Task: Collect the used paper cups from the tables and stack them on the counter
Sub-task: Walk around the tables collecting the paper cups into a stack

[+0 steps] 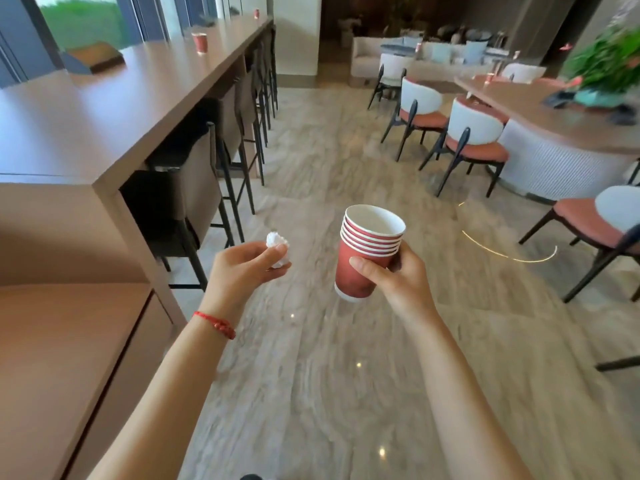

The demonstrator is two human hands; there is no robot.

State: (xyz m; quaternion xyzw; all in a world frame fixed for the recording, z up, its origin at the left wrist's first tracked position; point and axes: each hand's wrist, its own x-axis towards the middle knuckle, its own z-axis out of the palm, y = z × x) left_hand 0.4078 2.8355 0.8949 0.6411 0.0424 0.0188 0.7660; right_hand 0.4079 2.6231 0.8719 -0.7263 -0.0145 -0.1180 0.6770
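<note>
A long brown tabletop (104, 109) runs down the left of a marble-floored lounge, dark bar stools (194, 188) tucked beneath it, while a curved tabletop (540, 112) ringed by white-backed chairs (474, 133) fills the right, partly cut off by the frame edge. Both bare forearms reach forward over the floor (311, 358) at mid-frame, well apart from either surface. The right hand (398, 275) grips a tilted stack of red paper cups (367, 251), thumb across the front and fingers wrapped behind, several white rims nested at the top. The left hand (242, 268), a red cord bracelet (216, 323) at the wrist, pinches a crumpled white paper wad (277, 247) between thumb and fingertips. A single red cup (199, 42) stands far along the long tabletop, another cup (256, 13) blurred near its far end; small red shapes on the distant tables are too soft to identify. A green plant (609, 64) is blurred at upper right.
</note>
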